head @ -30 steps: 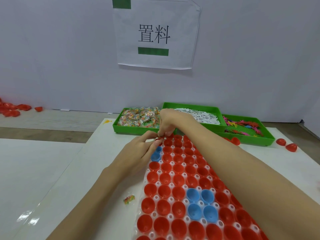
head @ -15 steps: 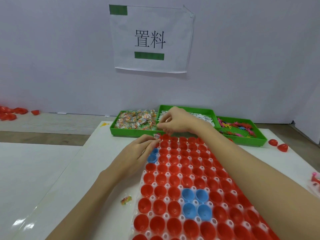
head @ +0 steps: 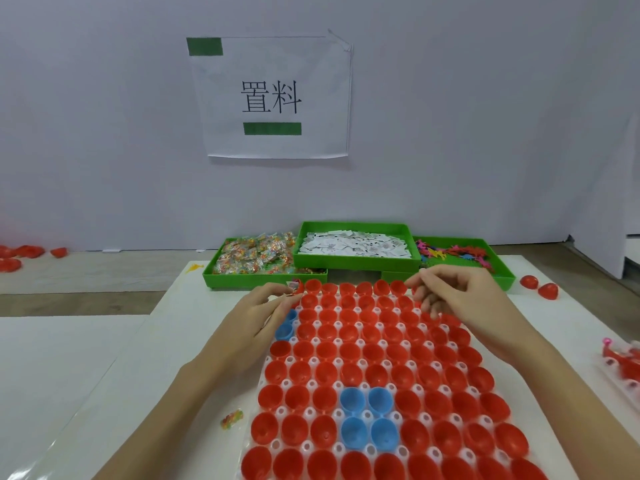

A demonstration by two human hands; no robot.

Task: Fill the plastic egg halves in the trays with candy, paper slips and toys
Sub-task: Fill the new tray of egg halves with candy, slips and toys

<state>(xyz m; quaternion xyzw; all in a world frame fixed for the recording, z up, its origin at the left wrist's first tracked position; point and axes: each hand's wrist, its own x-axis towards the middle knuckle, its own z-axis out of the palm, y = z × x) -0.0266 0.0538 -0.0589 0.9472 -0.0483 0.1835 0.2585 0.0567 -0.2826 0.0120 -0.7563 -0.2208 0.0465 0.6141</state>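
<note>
A white tray (head: 286,383) holds many red egg halves (head: 349,372) and a few blue ones (head: 367,421), all open side up. My left hand (head: 258,320) lies at the tray's far left corner. Its fingertips pinch a small candy packet (head: 295,284) at the corner egg half. My right hand (head: 457,299) hovers over the far right rows with loosely curled fingers; nothing shows in them. Behind the tray stand three green bins: candy (head: 254,258), paper slips (head: 353,244) and small toys (head: 453,252).
One loose candy (head: 232,418) lies on the white table left of the tray. Two red egg halves (head: 540,286) sit at the right. Another filled tray (head: 623,367) pokes in at the right edge. More red halves (head: 17,255) lie far left. A paper sign (head: 272,98) hangs on the wall.
My right hand left the far left corner, where it met the left fingers, and moved right along the far row. The left hand stayed at the corner.
</note>
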